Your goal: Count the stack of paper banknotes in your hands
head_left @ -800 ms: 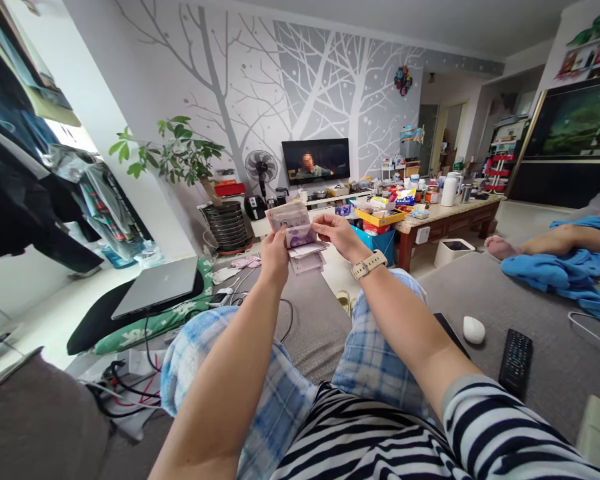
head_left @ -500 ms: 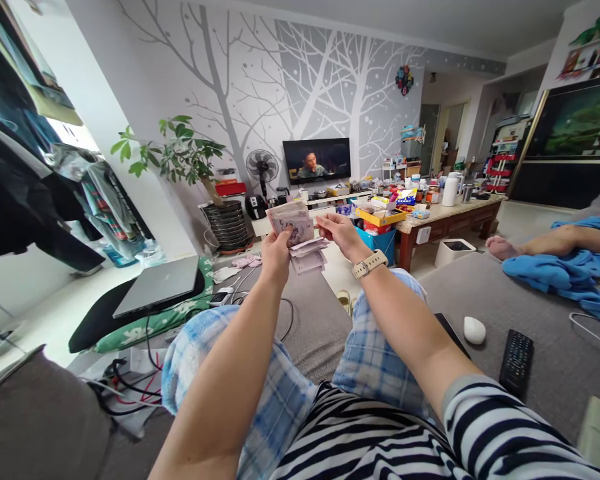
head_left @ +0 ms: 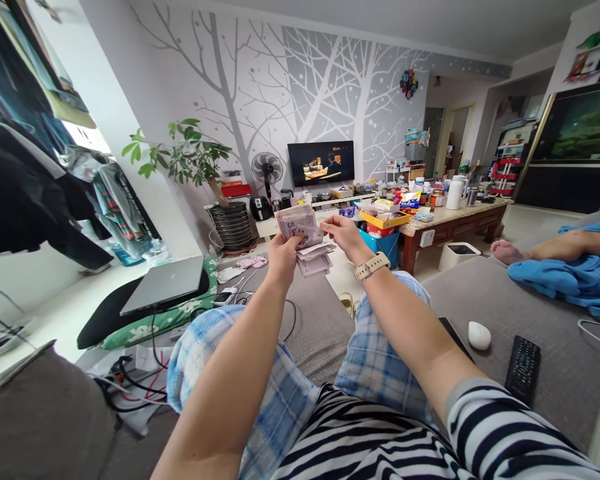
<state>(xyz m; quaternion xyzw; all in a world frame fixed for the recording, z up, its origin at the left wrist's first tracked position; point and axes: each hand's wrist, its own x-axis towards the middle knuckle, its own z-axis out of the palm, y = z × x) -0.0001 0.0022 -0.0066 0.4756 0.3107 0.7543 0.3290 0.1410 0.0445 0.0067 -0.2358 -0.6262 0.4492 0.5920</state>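
My left hand (head_left: 283,257) is closed on a thick stack of pale purple-grey banknotes (head_left: 300,225), with the thumb across the front note. The upper notes stand fanned upright. Several others (head_left: 316,260) hang below the thumb, sticking out to the right. Beside the stack's right edge is my right hand (head_left: 345,235), with thumb and forefinger pinched together. Whether a note's edge lies between those fingertips is too small to make out. A beige watch (head_left: 373,267) is on my right wrist.
The grey sofa (head_left: 325,333) spreads under and beside my legs. A closed laptop (head_left: 165,285) rests on a green cushion to the left. On the right lie a white mouse (head_left: 479,335), a remote control (head_left: 523,367) and another person's bare leg (head_left: 555,252). Ahead stands a cluttered table (head_left: 445,215).
The whole view has shifted slightly right and down. My left hand still grips the banknotes. My right fingertips stay by the stack's right edge. The television picture has changed.
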